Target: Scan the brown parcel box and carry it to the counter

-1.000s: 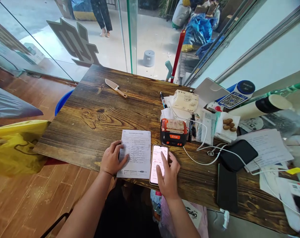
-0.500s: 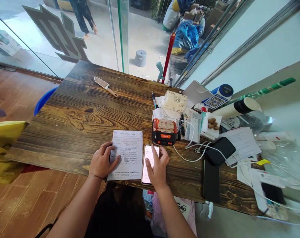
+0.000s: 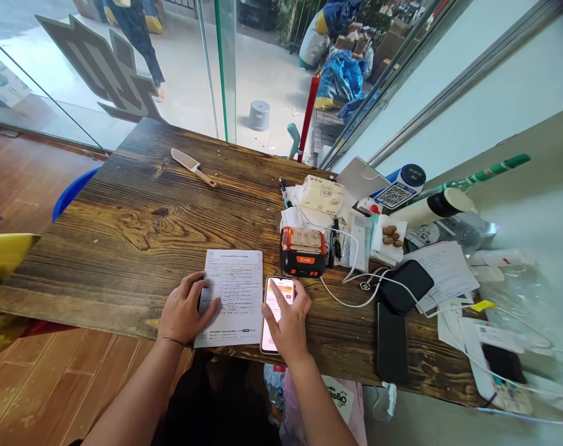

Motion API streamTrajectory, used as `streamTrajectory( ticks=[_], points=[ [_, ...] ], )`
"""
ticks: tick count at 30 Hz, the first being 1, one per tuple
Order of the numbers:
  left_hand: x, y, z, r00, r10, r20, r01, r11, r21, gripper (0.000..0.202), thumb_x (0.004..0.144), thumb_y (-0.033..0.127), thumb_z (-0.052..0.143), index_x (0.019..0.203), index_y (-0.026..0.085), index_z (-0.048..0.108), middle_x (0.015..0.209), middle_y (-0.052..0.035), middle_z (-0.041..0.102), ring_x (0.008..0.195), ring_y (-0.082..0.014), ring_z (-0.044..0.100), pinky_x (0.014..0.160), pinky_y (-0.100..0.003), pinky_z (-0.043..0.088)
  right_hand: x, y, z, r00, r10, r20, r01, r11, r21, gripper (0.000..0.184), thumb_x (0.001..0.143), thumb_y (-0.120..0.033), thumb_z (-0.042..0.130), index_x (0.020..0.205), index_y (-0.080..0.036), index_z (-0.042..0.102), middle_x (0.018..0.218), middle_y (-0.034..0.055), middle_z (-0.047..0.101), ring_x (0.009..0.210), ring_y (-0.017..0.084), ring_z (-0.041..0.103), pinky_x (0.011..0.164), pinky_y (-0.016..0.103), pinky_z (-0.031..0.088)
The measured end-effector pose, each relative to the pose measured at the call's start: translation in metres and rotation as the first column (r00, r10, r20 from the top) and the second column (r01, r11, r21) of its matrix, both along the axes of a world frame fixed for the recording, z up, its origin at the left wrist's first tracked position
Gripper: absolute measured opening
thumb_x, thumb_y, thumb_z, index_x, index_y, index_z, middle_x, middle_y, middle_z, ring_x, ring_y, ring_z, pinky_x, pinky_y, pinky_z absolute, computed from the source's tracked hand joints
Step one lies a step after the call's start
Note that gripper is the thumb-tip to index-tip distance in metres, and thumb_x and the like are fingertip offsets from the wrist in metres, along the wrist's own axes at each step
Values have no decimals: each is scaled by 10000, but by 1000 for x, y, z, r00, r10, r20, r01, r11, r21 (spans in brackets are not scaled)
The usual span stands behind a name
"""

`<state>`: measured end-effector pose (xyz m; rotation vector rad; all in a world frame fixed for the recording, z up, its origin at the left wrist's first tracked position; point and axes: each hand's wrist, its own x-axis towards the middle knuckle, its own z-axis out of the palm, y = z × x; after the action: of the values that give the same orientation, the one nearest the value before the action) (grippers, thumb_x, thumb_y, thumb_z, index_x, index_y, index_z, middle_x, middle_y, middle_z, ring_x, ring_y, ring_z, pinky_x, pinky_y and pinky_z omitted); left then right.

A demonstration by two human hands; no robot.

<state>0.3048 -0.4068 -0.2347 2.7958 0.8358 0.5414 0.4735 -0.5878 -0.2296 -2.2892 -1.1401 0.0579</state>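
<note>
A printed sheet of paper [image 3: 235, 291] lies flat near the front edge of the wooden table. My left hand [image 3: 183, 310] rests on its left edge, thumb spread away from the fingers, gripping nothing. Just right of the sheet is a smartphone [image 3: 270, 337] with its screen lit. Over it lies my right hand [image 3: 288, 325], fingers apart, the index finger on or just above the screen and the thumb at the left side. Behind the phone stands a small black and orange label printer [image 3: 303, 263].
A knife [image 3: 192, 167] lies towards the far edge. On the right are a tissue pack [image 3: 322, 194], a QR-code stand [image 3: 397, 193], a black pouch [image 3: 407, 286], a dark phone-like slab [image 3: 391, 347], papers and white cables [image 3: 350, 303]. A person's legs [image 3: 139, 46] show beyond the glass.
The phone screen now displays a page with an orange banner at the top. My index finger has shifted slightly left over the screen. The whole view has moved a little.
</note>
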Motion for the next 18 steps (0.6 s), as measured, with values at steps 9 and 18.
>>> streamTrajectory(
  ticks=[9,18],
  points=[
    [1,-1,0,1000,4,4,-4,1000,-5,260,814,395,551,956,178,527,1132,-153,573,942,-266,627,770,-399,535,12,-18,-10,998,3,-67,7,988,151,467,931,-391,391,1360,-207,414,1254,138,408,1091,246,444,899,430,431],
    [-2,0,-3,1000,4,-3,-4,1000,-7,275,811,411,550,963,184,523,1145,-153,572,942,-262,630,766,-391,537,12,-14,-10,1000,14,-22,-12,995,97,510,924,-431,387,1400,-246,368,1250,142,407,1079,272,443,884,488,427]
  ],
)
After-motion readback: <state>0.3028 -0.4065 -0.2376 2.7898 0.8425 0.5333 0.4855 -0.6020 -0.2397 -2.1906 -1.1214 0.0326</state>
